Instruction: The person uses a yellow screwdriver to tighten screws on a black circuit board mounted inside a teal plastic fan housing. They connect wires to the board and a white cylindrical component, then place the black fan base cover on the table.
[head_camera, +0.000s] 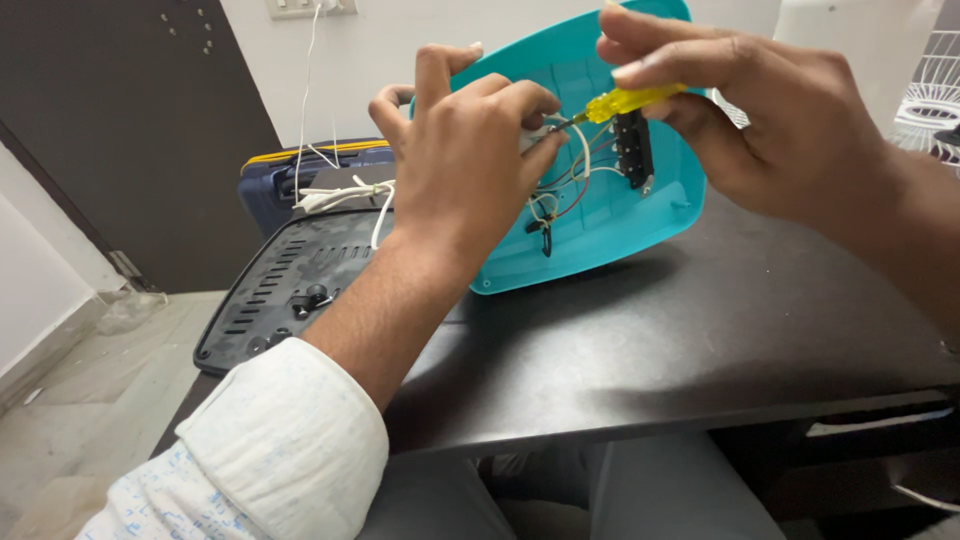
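- Teal plastic cover (610, 215)
- Translucent yellow screwdriver handle (628, 100)
- White and red wires (572, 185)
- Black slotted base panel (285, 290)
- Dark brown-black table (700, 330)
- White sleeve (270, 450) with faint blue specks
- Navy suitcase (275, 180), yellow trim

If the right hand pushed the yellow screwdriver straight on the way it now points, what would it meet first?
Probably the small white part pinched in the left hand: the right hand aims the yellow screwdriver leftward at it, inside the teal shell. Depth is unclear.
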